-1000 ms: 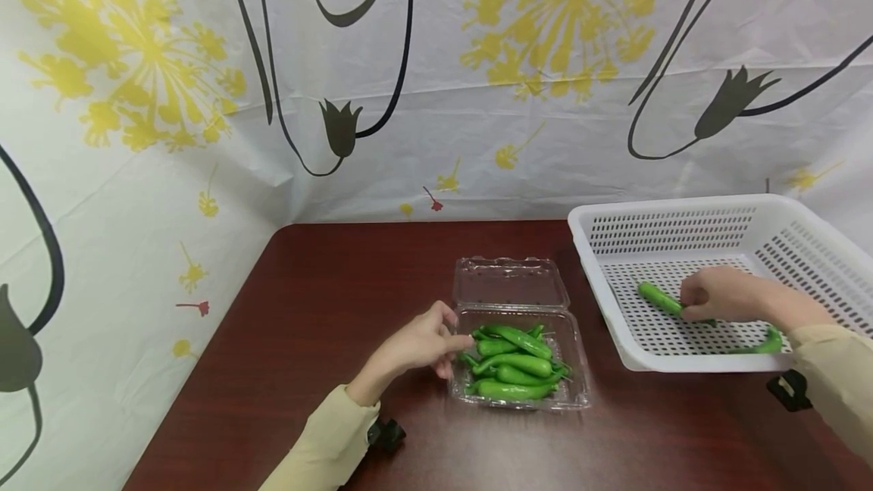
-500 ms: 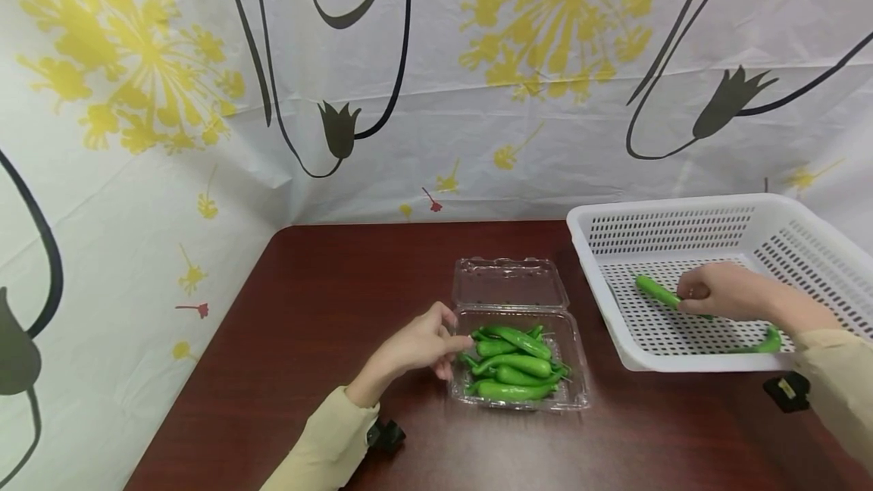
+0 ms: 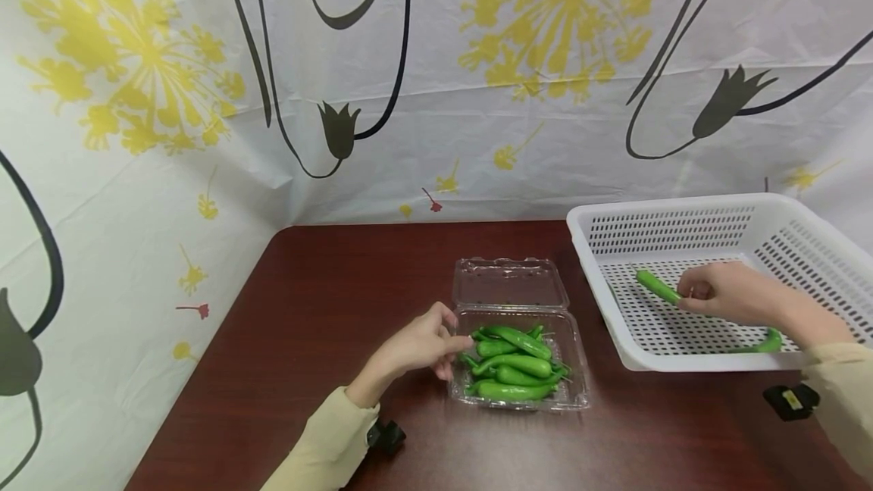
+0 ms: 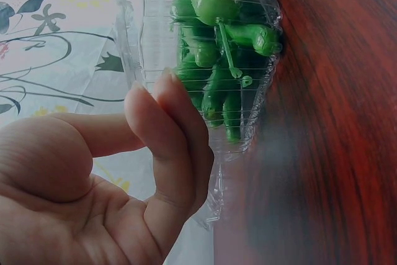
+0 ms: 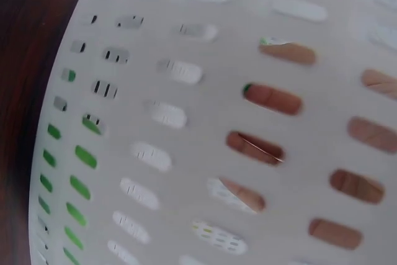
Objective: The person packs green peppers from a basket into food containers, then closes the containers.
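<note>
A clear plastic clamshell container (image 3: 576, 354) with its lid folded back holds several green chili peppers (image 3: 514, 364). My left hand (image 3: 419, 343) is at its left side, fingers curled and thumb over the rim, pinching the edge. The left wrist view shows the curled fingers (image 4: 170, 147) against the container's wall. My right hand (image 3: 733, 292) is inside the white perforated basket (image 3: 617, 328), pinching a green chili pepper (image 3: 656, 286) whose near end is hidden by the fingers. In the right wrist view, the basket's slotted wall hides most of that hand.
Another green chili pepper (image 3: 767, 343) lies on the basket floor near its front wall. The open lid (image 3: 510, 283) lies behind the container on the dark red table (image 3: 341, 286). A patterned white sheet (image 3: 436, 135) hangs along the back and left.
The pepper in my right hand has shifted slightly up and left, lifting a little, and the right forearm has swung slightly right. My left hand and the container have stayed in place.
</note>
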